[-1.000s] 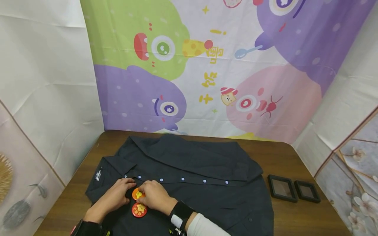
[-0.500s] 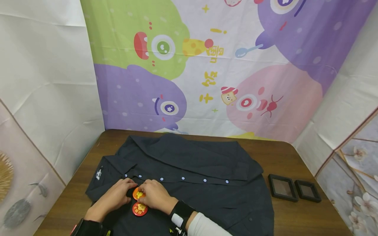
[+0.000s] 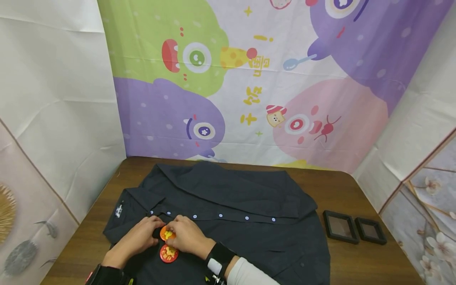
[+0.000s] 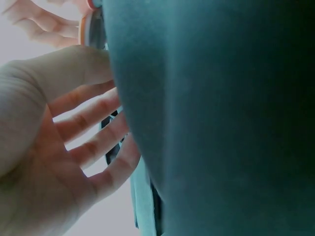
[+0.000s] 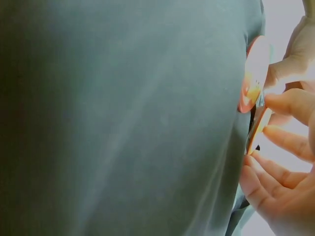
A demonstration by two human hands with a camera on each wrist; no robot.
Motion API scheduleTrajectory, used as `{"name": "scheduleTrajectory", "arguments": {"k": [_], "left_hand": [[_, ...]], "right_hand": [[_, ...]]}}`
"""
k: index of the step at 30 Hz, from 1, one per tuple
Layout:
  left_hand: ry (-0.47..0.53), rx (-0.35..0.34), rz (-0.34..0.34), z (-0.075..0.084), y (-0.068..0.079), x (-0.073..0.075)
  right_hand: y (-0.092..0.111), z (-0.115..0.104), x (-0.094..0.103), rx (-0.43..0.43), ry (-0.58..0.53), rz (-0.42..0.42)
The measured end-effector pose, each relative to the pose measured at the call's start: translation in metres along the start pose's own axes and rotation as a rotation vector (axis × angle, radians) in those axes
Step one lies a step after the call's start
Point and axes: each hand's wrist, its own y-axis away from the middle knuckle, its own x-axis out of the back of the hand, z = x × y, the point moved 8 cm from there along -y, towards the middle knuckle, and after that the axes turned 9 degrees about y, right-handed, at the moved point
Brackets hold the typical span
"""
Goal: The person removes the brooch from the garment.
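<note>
A dark button-up shirt lies spread on the brown wooden table. On its left part are two round badges: an orange badge with a yellow figure, and just below it a red badge. My right hand pinches the orange badge, its fingers at the rim in the right wrist view. My left hand rests on the shirt beside that badge, thumb and fingertips on the cloth, thumb tip near the badge's edge. The badge's back is mostly hidden.
Two black square frames lie to the right of the shirt. A row of pale buttons crosses the shirt beyond my hands. A cartoon-print cloth hangs behind the table, with white sheets at the sides.
Both hands stay at almost the same spot. Around the orange badge only very slight finger movement shows; the shirt and the red badge stay in place.
</note>
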Motion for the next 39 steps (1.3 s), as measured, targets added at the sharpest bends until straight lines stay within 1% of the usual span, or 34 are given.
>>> {"name": "scheduleTrajectory", "arguments": {"k": [5, 10, 14, 19, 24, 28, 34, 39], "left_hand": [[-0.004, 0.026, -0.011, -0.001, 0.000, -0.001], [0.006, 0.042, -0.013, -0.003, -0.001, -0.001], [0.002, 0.052, -0.023, -0.003, -0.002, -0.002], [0.005, 0.054, -0.039, -0.002, -0.003, -0.001], [0.009, 0.050, -0.040, -0.002, -0.003, -0.002], [0.022, 0.062, -0.032, -0.003, -0.002, -0.003], [0.019, 0.025, 0.008, -0.001, -0.001, -0.001], [0.044, 0.035, 0.019, -0.002, -0.001, 0.000]], "right_hand": [[0.000, 0.002, 0.001, 0.002, -0.035, -0.004], [0.000, 0.003, 0.002, 0.010, -0.026, 0.002], [0.001, 0.005, 0.003, 0.000, -0.029, 0.003], [0.002, 0.010, 0.005, -0.022, -0.034, 0.008], [0.003, 0.012, 0.004, -0.034, -0.038, -0.002], [0.003, 0.013, 0.004, -0.030, -0.033, -0.007], [0.002, 0.014, 0.005, -0.011, -0.024, 0.009], [0.001, 0.015, 0.004, -0.008, -0.031, 0.003]]}}
